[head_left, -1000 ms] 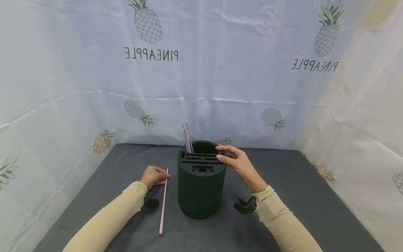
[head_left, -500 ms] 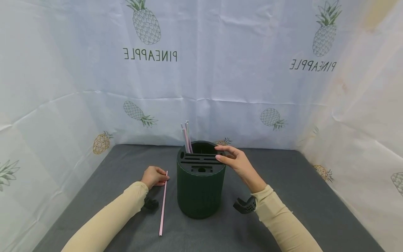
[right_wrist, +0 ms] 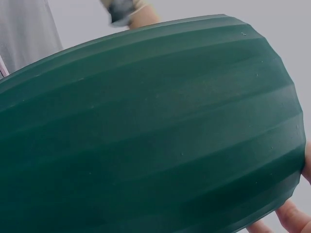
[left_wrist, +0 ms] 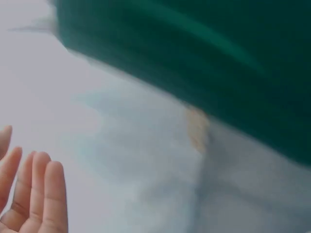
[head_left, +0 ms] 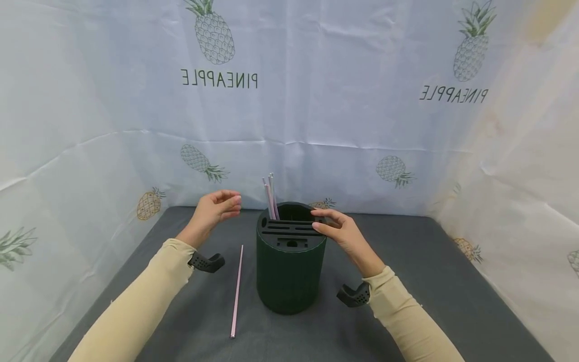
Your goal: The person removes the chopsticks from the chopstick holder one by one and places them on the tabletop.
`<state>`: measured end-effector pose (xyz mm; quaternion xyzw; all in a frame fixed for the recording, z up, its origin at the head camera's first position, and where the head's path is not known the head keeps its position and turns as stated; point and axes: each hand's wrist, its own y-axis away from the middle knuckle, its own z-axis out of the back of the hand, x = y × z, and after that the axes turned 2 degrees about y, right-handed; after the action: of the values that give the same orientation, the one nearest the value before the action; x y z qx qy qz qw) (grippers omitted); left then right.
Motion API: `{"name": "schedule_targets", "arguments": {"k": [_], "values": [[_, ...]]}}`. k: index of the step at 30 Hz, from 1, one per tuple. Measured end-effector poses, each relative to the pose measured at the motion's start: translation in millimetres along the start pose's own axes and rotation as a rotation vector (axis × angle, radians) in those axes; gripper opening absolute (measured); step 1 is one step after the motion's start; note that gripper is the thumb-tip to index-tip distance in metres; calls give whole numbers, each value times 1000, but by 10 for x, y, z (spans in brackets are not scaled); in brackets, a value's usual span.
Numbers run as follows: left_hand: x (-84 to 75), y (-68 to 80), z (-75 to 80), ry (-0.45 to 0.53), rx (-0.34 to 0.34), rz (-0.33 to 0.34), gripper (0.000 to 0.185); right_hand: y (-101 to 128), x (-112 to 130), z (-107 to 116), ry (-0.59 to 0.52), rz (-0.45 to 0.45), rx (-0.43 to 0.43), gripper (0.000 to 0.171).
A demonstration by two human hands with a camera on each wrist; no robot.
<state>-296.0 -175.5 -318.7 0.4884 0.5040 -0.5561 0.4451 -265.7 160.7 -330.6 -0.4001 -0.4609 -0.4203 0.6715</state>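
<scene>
A dark green ribbed knife holder point(head_left: 289, 276) stands upright on the table, with a slotted black top. Several thin pink and silvery chopsticks point(head_left: 270, 198) lean in its open back compartment. Another pink chopstick point(head_left: 237, 291) lies flat on the table to the holder's left. My left hand point(head_left: 208, 213) is raised above the table, left of the holder and apart from it. Its fingers point(left_wrist: 55, 196) look nearly straight and nothing is in them. My right hand point(head_left: 344, 236) holds the holder's right rim between thumb and fingers; the right wrist view shows fingertips point(right_wrist: 291, 216) at the rim.
A dark grey cloth covers the table point(head_left: 384, 322). White curtains point(head_left: 325, 100) printed with pineapples hang behind and on both sides. Black camera mounts point(head_left: 207, 262) sit at both wrists.
My left hand has let go of the pink chopstick's far end and risen up and away from the table. The chopstick stays lying there. The right hand and the holder have not moved.
</scene>
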Motion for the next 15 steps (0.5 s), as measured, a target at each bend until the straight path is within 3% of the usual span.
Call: {"name": "schedule_targets", "arguments": {"k": [4,7,15], "values": [[-353,79,-146,78,55,-130,21,1,5,8,-3,4,-2,46],[-490,113,-259,77,80,-189,20,-1,11,9,-5,4,-3,46],[-468,67,-461,48,115,-183,28,0,3,-3,-16,-8,4,47]]}}
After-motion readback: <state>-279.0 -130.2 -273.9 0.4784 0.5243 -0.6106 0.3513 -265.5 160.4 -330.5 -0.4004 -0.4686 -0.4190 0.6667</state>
